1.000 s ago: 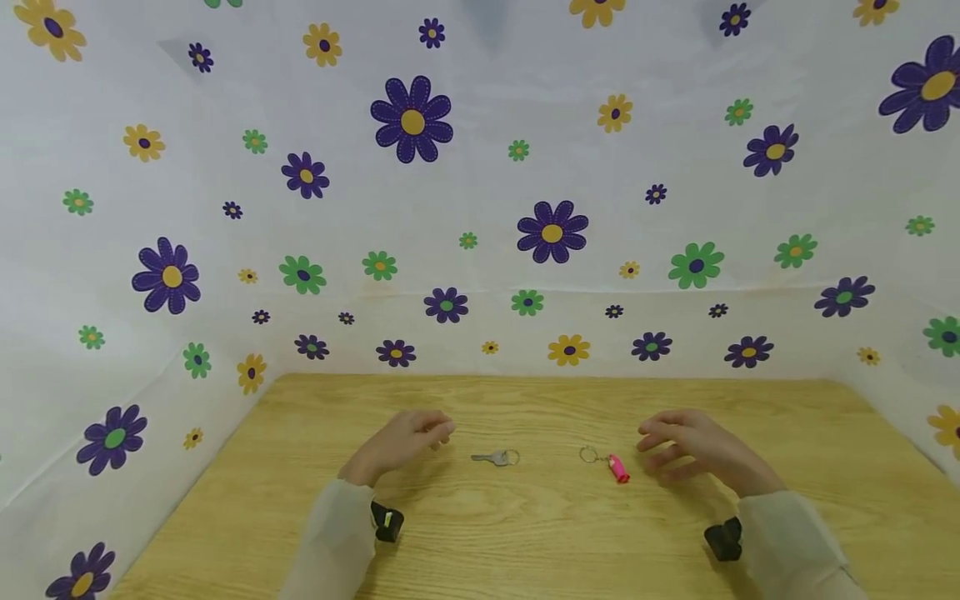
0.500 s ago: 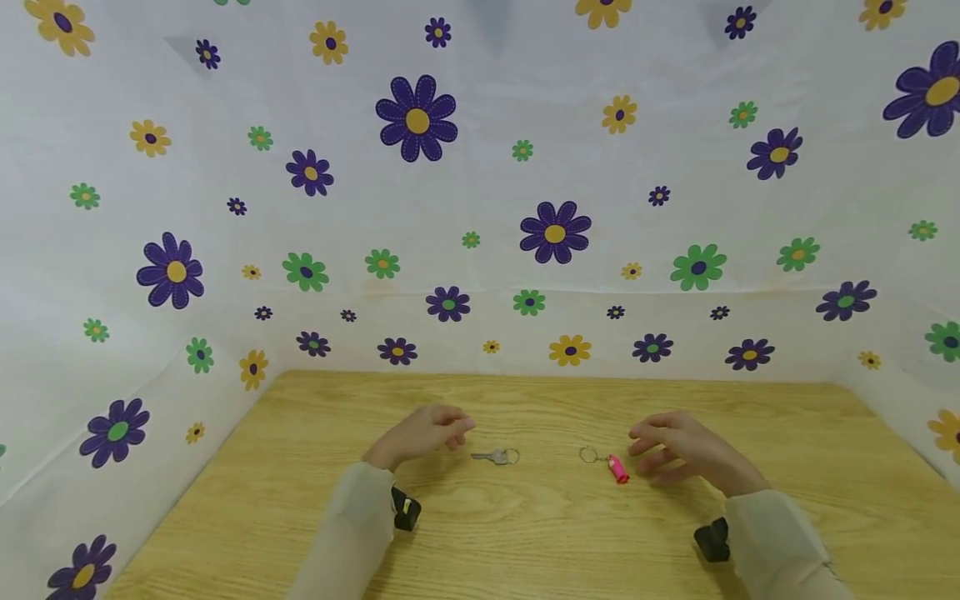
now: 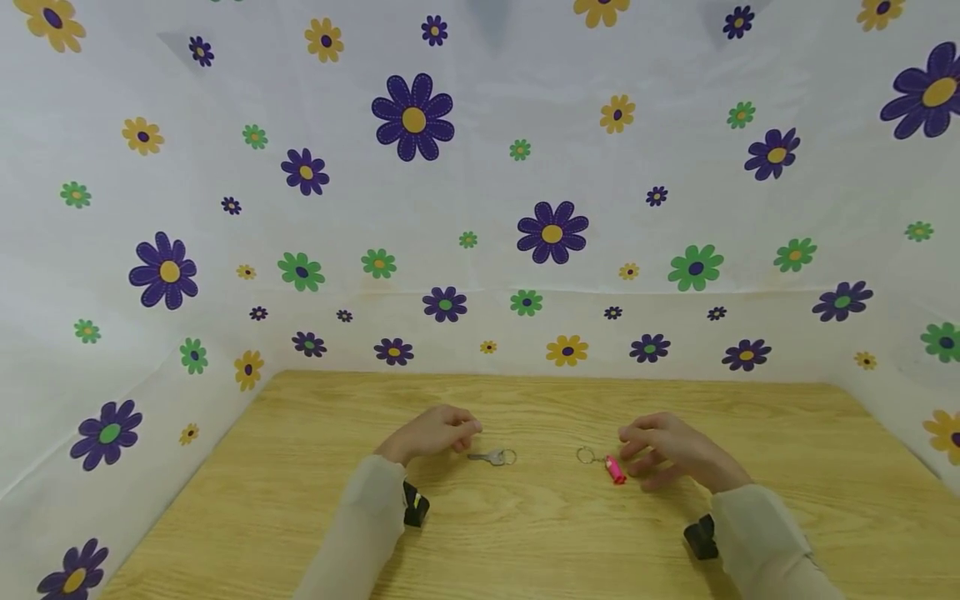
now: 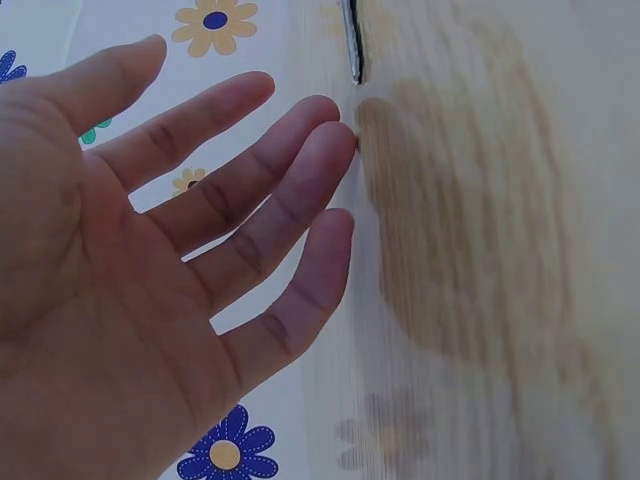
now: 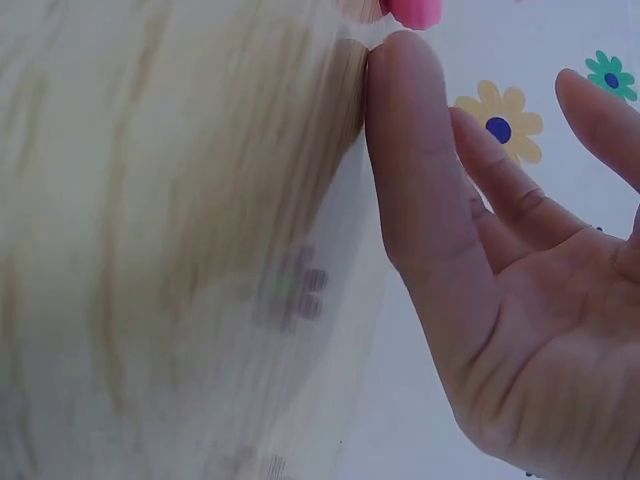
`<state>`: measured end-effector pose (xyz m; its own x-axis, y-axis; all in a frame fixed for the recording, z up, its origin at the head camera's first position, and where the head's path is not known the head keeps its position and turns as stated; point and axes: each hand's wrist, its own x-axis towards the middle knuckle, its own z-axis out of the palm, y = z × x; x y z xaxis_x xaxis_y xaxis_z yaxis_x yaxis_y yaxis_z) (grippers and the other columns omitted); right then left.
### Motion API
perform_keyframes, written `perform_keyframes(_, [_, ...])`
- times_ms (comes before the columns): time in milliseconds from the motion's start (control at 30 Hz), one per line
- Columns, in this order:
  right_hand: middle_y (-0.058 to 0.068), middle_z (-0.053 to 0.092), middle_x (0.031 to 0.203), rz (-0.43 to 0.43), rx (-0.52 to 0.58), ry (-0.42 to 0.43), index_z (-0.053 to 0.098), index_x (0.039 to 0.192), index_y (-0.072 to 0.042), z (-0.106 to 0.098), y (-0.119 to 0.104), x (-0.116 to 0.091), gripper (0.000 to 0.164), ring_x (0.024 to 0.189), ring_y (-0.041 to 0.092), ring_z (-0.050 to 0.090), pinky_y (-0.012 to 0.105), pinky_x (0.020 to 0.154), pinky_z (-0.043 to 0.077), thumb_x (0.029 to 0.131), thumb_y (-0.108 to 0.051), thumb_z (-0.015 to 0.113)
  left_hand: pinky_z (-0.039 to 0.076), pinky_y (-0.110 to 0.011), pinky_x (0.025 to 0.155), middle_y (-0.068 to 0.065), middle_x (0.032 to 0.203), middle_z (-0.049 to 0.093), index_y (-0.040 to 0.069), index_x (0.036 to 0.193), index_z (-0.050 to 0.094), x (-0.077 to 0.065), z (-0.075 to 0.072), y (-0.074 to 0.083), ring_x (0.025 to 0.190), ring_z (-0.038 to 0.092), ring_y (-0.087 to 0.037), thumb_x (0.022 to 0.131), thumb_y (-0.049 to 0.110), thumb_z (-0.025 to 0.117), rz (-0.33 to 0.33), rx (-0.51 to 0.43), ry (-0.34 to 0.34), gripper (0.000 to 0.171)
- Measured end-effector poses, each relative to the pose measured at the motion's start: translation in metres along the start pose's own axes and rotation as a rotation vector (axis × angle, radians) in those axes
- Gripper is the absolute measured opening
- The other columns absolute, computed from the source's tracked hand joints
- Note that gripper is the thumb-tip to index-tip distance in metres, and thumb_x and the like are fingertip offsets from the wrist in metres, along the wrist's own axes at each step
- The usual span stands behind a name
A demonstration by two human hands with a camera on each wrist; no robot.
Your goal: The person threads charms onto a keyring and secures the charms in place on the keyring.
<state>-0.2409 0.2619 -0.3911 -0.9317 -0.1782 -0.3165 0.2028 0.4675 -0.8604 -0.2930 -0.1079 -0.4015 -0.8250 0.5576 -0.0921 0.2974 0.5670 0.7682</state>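
A silver key (image 3: 491, 457) with a metal ring lies flat on the wooden table, just in front of my left hand (image 3: 435, 432). That hand hovers beside it with loosely bent fingers and holds nothing. In the left wrist view, the key's tip (image 4: 354, 50) shows beyond the fingertips. To the right lies a small pink keychain charm (image 3: 616, 469), joined by a short chain to a split ring (image 3: 586, 455). My right hand (image 3: 675, 452) is close to its right side, fingers relaxed and holding nothing. The right wrist view catches the pink charm (image 5: 415, 10) at its top edge.
A pale wooden table (image 3: 540, 542) spreads under both hands. White cloth (image 3: 480, 183) with purple, green and yellow flowers rises behind the table and along both sides. Dark wrist cameras (image 3: 415, 505) hang below the sleeves.
My left hand has moved right, to the key. The right hand has shifted left, nearer the pink charm. Key and charm lie where they were.
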Motion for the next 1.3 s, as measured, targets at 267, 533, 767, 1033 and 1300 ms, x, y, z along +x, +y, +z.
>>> perform_keyframes(267, [0.016,0.06,0.097,0.011,-0.002,-0.006,0.058,0.116,0.011,0.008,-0.004,0.003,0.031,0.071,0.02,0.062,0.039,0.065,0.06,0.103,-0.017,0.059,0.05,-0.029,0.074,-0.007,0.088,0.064,-0.004,0.118,0.068,0.01,0.007,-0.001,0.08,0.061,-0.017,0.108,0.022,0.052,-0.018,-0.053,-0.017,0.033])
perform_keyframes(533, [0.009,0.055,0.082,0.012,-0.048,-0.013,0.06,0.113,0.009,0.013,-0.005,0.007,0.024,0.066,0.018,0.055,0.038,0.065,0.06,0.099,-0.011,0.063,0.043,-0.028,0.071,-0.004,0.09,0.063,-0.003,0.12,0.068,0.015,0.011,0.005,0.077,0.053,-0.014,0.104,0.022,0.056,-0.051,0.011,-0.044,0.032])
perform_keyframes(767, [0.003,0.052,0.067,-0.041,-0.157,0.01,0.063,0.093,0.002,0.021,-0.006,0.008,0.012,0.057,0.013,0.046,0.025,0.054,0.052,0.093,-0.007,0.07,0.049,-0.042,0.089,-0.005,0.107,0.068,0.003,0.119,0.069,0.017,0.014,0.009,0.095,0.059,-0.018,0.1,0.022,0.064,-0.072,0.077,-0.06,0.028])
perform_keyframes(1033, [0.001,0.051,0.06,-0.072,-0.205,0.017,0.059,0.078,-0.002,0.029,-0.013,0.004,0.019,0.05,0.01,0.046,0.027,0.05,0.053,0.088,-0.005,0.074,0.043,-0.034,0.079,0.0,0.094,0.059,0.009,0.111,0.069,0.019,0.02,0.012,0.082,0.05,-0.015,0.087,0.024,0.079,-0.132,0.086,-0.036,0.03])
perform_keyframes(1300, [0.002,0.052,0.061,-0.063,-0.216,0.027,0.059,0.077,-0.002,0.031,-0.013,0.006,0.019,0.05,0.01,0.047,0.029,0.051,0.055,0.086,-0.003,0.075,0.036,-0.031,0.069,-0.002,0.091,0.056,0.01,0.097,0.068,0.018,0.027,0.017,0.078,0.045,-0.017,0.084,0.022,0.084,-0.156,0.111,0.014,0.024])
